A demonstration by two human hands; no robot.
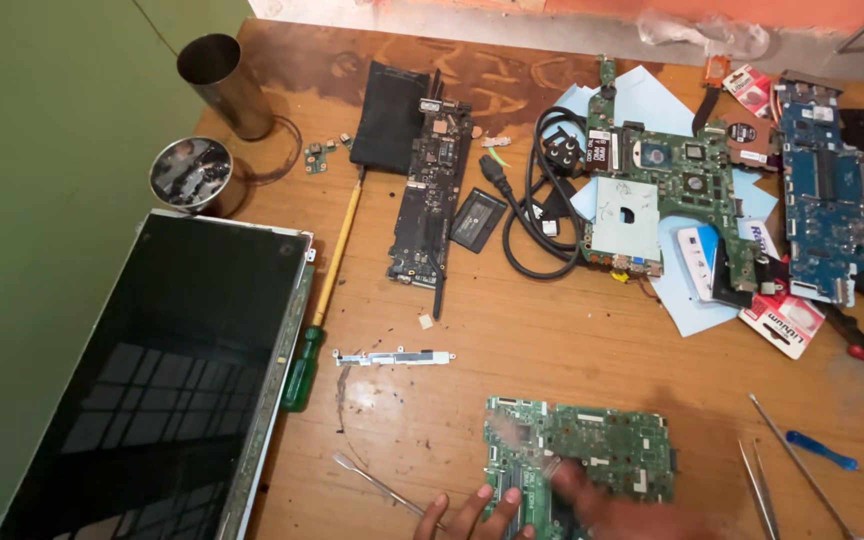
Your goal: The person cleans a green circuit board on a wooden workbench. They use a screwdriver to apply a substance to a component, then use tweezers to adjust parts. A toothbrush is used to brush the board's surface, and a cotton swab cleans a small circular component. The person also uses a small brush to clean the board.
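A green circuit board point(580, 450) lies on the wooden table point(512, 330) at six o'clock, near the edge. The left hand point(477, 518) rests open, fingertips touching the board's lower left corner. The right hand point(602, 505) lies blurred over the board; I cannot tell its grip. A metal spudger point(377, 482) sits at eight o'clock, tweezers point(757, 485) at three, a laptop screen point(142, 390) far left.

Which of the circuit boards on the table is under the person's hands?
The green circuit board at the bottom edge, nearest the camera. The left hand and right hand rest on it; the long black, large green and blue boards lie farther away, untouched.
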